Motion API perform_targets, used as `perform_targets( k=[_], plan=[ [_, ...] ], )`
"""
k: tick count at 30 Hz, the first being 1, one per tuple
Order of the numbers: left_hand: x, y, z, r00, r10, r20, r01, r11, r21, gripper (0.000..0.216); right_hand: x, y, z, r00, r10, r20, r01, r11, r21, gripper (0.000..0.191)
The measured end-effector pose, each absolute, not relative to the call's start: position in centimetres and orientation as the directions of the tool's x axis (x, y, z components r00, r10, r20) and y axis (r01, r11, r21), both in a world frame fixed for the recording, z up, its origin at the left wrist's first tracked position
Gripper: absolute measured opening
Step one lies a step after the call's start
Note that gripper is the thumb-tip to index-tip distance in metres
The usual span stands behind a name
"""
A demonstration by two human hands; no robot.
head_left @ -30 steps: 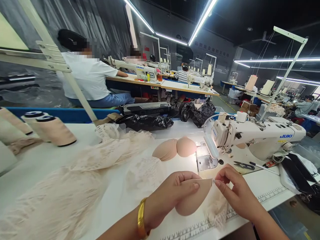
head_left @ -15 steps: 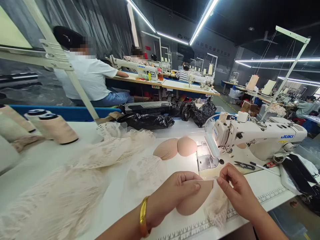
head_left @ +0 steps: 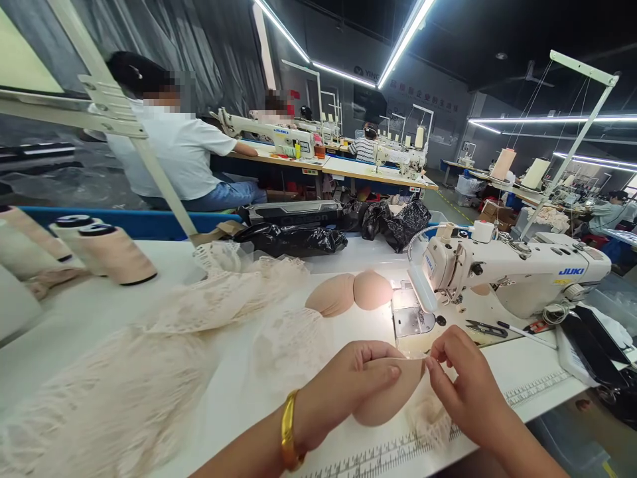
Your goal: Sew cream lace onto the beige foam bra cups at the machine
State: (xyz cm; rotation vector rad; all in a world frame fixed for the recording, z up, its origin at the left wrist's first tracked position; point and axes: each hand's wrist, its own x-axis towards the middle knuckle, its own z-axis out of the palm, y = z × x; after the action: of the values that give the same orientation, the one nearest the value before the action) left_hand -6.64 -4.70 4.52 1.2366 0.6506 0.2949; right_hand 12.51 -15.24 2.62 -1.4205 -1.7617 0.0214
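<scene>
My left hand (head_left: 355, 382), with a gold bangle at the wrist, grips a beige bra cup (head_left: 388, 401) between thumb and fingers. At the cup's upper right corner, my right hand (head_left: 462, 378) pinches the edge together with cream lace (head_left: 432, 413), which hangs below. Another pair of beige bra cups (head_left: 331, 295) lies on the white table, left of the lit needle area of the sewing machine (head_left: 517, 269). The exact spot where cup and lace meet is partly covered by my right fingertips.
Cream lace (head_left: 169, 352) spreads across the table's left side near thread cones (head_left: 117, 255). Thread snips (head_left: 486, 328) and a pen (head_left: 527, 335) lie right of the needle area. Black plastic bags (head_left: 293, 240) sit behind the table. A co-worker (head_left: 174, 149) sits at another machine.
My right hand has shifted slightly left, closer against the cup's corner, and the hanging lace has moved a little with it. The left hand keeps its grip on the bra cup.
</scene>
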Motion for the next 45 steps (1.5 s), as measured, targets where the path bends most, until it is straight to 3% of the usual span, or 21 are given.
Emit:
perform_targets(
  k=[6, 11, 13, 19, 21, 29, 33, 37, 42, 45],
  plan=[
    [-6.7, -4.9, 4.5, 0.792, 0.534, -0.297, 0.134, 0.322, 0.937, 0.051, 12.0, -14.7, 2.0, 0.015, 0.678, 0.735, 0.919, 0.28, -0.277, 0.017],
    [-6.7, -5.0, 4.7, 0.789, 0.539, -0.296, 0.13, 0.324, 0.937, 0.05, 12.6, -15.0, 2.5, -0.001, 0.653, 0.757, 0.931, 0.277, -0.238, 0.018],
    [-6.6, -4.9, 4.8, 0.784, 0.541, -0.303, 0.135, 0.327, 0.935, 0.051, 13.3, -15.2, 2.6, 0.039, 0.675, 0.736, 0.926, 0.253, -0.281, 0.017],
    [-6.6, -4.7, 4.6, 0.789, 0.537, -0.3, 0.136, 0.324, 0.936, 0.052, 13.9, -16.3, 2.9, 0.07, 0.825, 0.561, 0.757, 0.322, -0.568, 0.011],
    [-6.6, -4.7, 4.5, 0.788, 0.541, -0.295, 0.134, 0.318, 0.939, 0.051, 13.5, -16.4, 2.9, 0.065, 0.847, 0.528, 0.741, 0.313, -0.594, 0.004],
    [-6.5, -4.9, 4.4, 0.801, 0.542, -0.253, 0.154, 0.222, 0.963, 0.042, 12.6, -15.7, 3.7, 0.018, 0.928, 0.372, 0.655, 0.27, -0.705, 0.008],
    [-6.5, -4.6, 3.6, 0.799, 0.547, -0.248, 0.152, 0.214, 0.965, 0.039, 13.0, -15.6, 3.8, 0.039, 0.925, 0.379, 0.617, 0.276, -0.737, 0.01],
    [-6.5, -4.6, 3.3, 0.796, 0.554, -0.245, 0.152, 0.21, 0.966, 0.037, 12.9, -15.5, 3.3, 0.032, 0.891, 0.452, 0.678, 0.313, -0.665, 0.012],
    [-6.4, -4.8, 3.8, 0.786, 0.566, -0.249, 0.171, 0.188, 0.967, 0.034, 11.9, -15.4, 2.1, -0.064, 0.772, 0.632, 0.858, 0.367, -0.36, 0.017],
    [-6.3, -5.0, 4.1, 0.791, 0.563, -0.239, 0.171, 0.17, 0.97, 0.034, 12.4, -14.8, 1.2, -0.071, 0.734, 0.676, 0.9, 0.338, -0.273, 0.018]
  ],
)
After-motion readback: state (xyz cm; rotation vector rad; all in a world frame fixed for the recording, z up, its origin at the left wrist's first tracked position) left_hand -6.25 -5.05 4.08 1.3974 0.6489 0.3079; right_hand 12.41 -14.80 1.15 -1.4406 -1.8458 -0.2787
